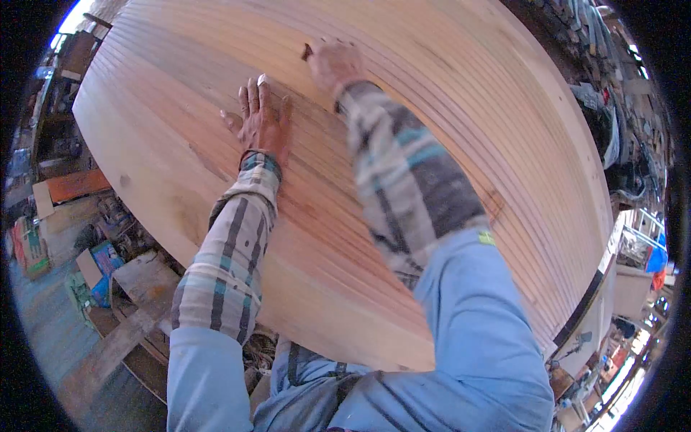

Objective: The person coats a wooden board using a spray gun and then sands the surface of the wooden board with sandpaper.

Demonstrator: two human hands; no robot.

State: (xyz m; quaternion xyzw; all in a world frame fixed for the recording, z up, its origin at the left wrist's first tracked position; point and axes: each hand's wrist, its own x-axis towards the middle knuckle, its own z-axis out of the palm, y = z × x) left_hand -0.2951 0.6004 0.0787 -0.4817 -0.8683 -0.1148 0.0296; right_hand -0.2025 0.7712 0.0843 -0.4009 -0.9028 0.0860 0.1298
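Observation:
A broad wooden panel with fine parallel grooves along its right side fills the middle of the head view. My left hand lies flat on its bare surface, fingers spread and holding nothing; one fingertip looks white, as if wrapped. Farther right and up, my right hand is closed over the grooved part. A small dark brown piece sticks out at its left side, pinched in the fingers. Motion blur and the hand itself hide most of that piece, so its kind does not show.
On the left, boxes and boards lie low beside the panel, with an orange-brown board above them. Stacked timber strips stand at the upper right. More clutter lies past the panel's right edge.

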